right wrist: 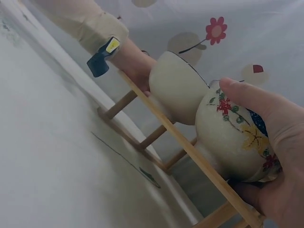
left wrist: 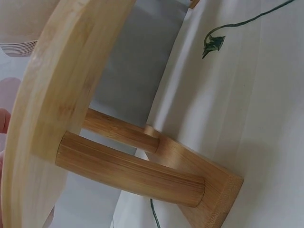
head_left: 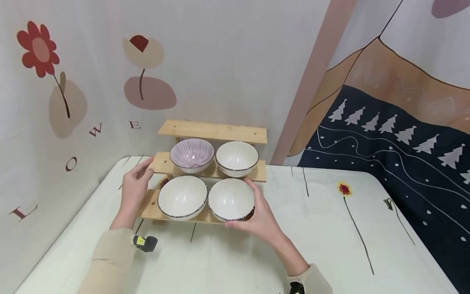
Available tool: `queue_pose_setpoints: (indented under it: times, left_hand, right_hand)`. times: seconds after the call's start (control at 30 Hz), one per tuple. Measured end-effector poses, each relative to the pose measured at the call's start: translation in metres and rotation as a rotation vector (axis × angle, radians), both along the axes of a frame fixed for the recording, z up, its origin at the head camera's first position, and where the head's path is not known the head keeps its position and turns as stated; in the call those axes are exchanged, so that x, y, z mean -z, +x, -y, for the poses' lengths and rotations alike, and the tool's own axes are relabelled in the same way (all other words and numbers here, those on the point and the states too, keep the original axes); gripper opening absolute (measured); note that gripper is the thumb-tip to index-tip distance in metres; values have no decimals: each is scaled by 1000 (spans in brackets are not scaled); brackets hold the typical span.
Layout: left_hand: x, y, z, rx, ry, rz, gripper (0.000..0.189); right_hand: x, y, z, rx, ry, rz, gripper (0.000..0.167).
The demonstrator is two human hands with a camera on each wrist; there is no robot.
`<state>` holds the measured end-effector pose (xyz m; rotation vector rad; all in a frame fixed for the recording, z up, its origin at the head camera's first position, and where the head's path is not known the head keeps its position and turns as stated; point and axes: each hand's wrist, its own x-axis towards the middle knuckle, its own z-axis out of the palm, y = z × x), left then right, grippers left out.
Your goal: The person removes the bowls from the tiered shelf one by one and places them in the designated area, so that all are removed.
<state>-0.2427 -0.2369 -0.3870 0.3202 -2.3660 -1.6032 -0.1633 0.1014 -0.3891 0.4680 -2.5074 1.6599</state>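
Observation:
A three-tier wooden shelf (head_left: 213,131) stands on the table. On its front tier sit two white bowls with dark rims, a left one (head_left: 182,197) and a right one (head_left: 231,199). My right hand (head_left: 263,216) grips the right one, thumb at the front and fingers round its side. Painted flowers cover the outside of this bowl (right wrist: 232,135) in the right wrist view. The middle tier bears a purple-striped bowl (head_left: 192,154) and another white bowl (head_left: 236,157). My left hand (head_left: 134,190) pinches the left end of that middle tier (head_left: 158,164).
A white cloth printed with flowers covers the table (head_left: 312,228). Behind the shelf hangs a pale printed curtain (head_left: 227,61), and a dark cloth with trees (head_left: 367,143) hangs at the right. Round wooden posts (left wrist: 128,164) support the tiers.

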Motion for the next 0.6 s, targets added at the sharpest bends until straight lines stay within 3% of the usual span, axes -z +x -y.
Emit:
queue_pose_setpoints:
  times: [0.6]
  left_hand:
    - [0,-2,0,-16,27,-5,48]
  right_hand:
    - [2,8,-10,20,2,-29,116]
